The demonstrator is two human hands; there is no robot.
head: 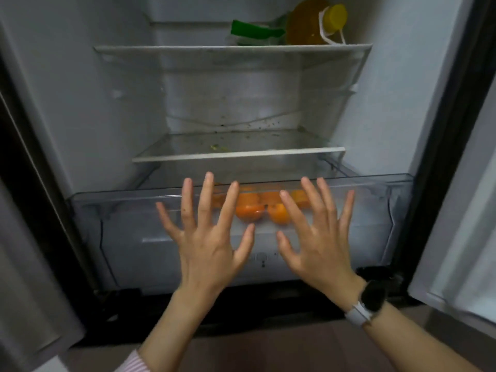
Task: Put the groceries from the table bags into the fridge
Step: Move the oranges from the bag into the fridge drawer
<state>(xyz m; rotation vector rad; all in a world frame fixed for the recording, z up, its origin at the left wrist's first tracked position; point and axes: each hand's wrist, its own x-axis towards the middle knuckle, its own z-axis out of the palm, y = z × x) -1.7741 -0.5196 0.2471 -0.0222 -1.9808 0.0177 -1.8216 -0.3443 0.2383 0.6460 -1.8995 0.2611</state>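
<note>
Head view, hands: left hand [208,238] and right hand [318,237], fingers spread apart, holding nothing, in front of the drawer [120,237].
Oranges [251,209]: inside the pulled-out drawer.
Step, judged: press both palms evenly and push the drawer straight in.

Black watch [373,294] — pink-striped sleeve [131,362]

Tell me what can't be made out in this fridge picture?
Head view only:
- Oranges: count unclear, blurred behind the drawer wall and both hands.
- Yellow-capped bottle: top cut by the frame edge.
- Green packet: too blurred to identify.
- Table bags: out of view.
</note>
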